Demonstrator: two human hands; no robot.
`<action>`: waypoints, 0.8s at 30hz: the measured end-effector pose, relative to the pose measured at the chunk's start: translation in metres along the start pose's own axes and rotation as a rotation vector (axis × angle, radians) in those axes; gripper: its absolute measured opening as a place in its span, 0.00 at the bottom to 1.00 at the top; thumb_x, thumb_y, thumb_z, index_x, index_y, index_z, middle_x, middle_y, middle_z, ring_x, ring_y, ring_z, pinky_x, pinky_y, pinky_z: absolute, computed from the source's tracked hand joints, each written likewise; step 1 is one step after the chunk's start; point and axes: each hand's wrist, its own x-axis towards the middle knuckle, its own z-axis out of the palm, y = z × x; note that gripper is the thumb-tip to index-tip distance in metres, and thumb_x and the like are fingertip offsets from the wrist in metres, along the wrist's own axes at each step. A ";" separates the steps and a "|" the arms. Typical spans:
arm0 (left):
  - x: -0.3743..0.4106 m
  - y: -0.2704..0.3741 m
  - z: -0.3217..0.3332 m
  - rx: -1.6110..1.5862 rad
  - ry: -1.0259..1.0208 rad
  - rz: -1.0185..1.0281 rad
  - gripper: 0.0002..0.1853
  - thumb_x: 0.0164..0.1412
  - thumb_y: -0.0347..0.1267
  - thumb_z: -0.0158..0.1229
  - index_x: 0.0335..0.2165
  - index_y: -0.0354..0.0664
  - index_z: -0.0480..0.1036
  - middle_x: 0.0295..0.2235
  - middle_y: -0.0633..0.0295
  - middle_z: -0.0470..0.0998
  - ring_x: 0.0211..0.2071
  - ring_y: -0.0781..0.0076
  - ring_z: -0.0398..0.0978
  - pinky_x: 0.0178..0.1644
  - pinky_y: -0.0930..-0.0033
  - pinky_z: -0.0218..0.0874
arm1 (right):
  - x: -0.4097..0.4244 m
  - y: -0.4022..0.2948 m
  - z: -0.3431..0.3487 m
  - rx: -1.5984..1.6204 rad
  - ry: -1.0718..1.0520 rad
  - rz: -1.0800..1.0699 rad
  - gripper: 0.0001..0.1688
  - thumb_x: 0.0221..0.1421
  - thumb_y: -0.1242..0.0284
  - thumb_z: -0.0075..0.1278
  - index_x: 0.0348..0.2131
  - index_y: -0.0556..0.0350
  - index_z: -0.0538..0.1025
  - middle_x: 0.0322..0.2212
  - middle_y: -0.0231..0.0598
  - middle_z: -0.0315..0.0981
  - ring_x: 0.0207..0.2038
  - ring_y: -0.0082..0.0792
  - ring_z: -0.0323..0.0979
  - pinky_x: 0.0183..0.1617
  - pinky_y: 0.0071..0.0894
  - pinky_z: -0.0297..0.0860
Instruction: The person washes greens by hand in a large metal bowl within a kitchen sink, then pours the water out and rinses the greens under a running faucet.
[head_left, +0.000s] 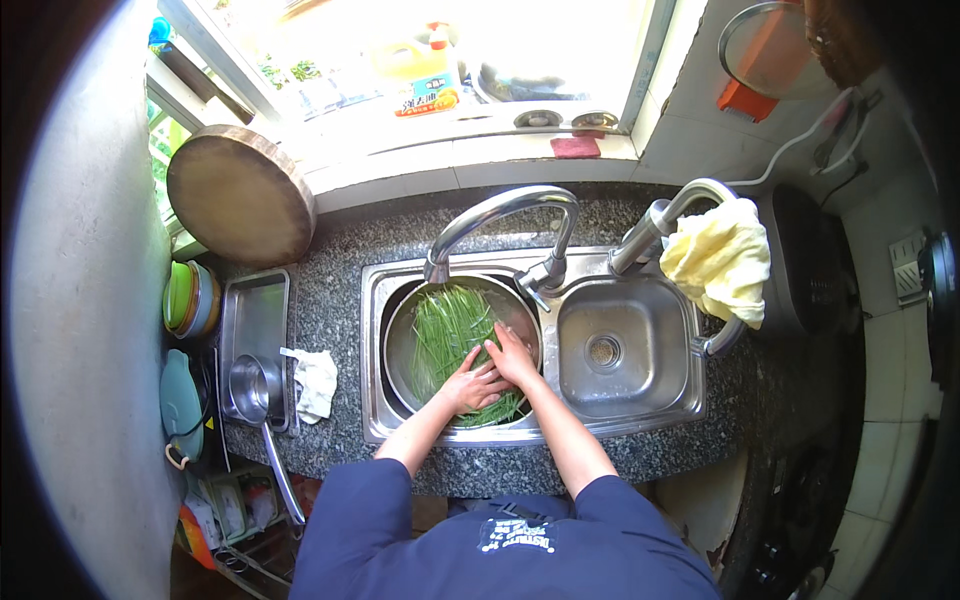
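A round metal basin (399, 351) sits in the left bowl of the steel double sink (550, 360). In it lies a heap of long, thin green stalks (450, 330), probably chives, which look wet. My left hand (474, 386) rests on the near part of the stalks with its fingers spread. Just to the right and slightly farther off, my right hand (513, 354) lies over the right side of the heap, fingers apart and close to the left hand. Greens under both palms are hidden. Above the basin's far rim ends the spout of a chrome faucet (502, 202).
A second faucet (637, 238), draped with a yellow cloth (716, 259), rises behind the right bowl (622, 345). On the left are a steel tray (255, 315), a long-handled saucepan (253, 386), a white cloth (315, 384) and a thick round chopping board (236, 196). A detergent jug (420, 75) stands by the window.
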 end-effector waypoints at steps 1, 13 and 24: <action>0.005 0.001 -0.007 0.067 -0.140 -0.044 0.22 0.61 0.47 0.44 0.54 0.64 0.67 0.57 0.70 0.64 0.64 0.70 0.50 0.68 0.40 0.18 | 0.003 0.005 0.003 0.011 0.019 0.005 0.36 0.57 0.58 0.46 0.58 0.61 0.62 0.60 0.52 0.55 0.63 0.47 0.53 0.66 0.43 0.50; -0.009 0.031 -0.018 -0.299 0.657 -0.815 0.19 0.48 0.32 0.59 0.41 0.40 0.76 0.53 0.51 0.68 0.58 0.48 0.60 0.63 0.48 0.45 | -0.011 -0.022 0.044 -0.049 0.133 0.218 0.44 0.54 0.52 0.48 0.62 0.56 0.56 0.61 0.60 0.48 0.64 0.61 0.44 0.66 0.57 0.43; 0.026 -0.009 0.006 -0.523 0.302 -1.635 0.46 0.58 0.63 0.41 0.66 0.62 0.34 0.66 0.45 0.27 0.66 0.38 0.21 0.62 0.28 0.15 | 0.009 -0.017 0.065 -0.637 0.057 0.008 0.43 0.54 0.59 0.49 0.62 0.57 0.54 0.62 0.54 0.48 0.65 0.54 0.45 0.62 0.64 0.48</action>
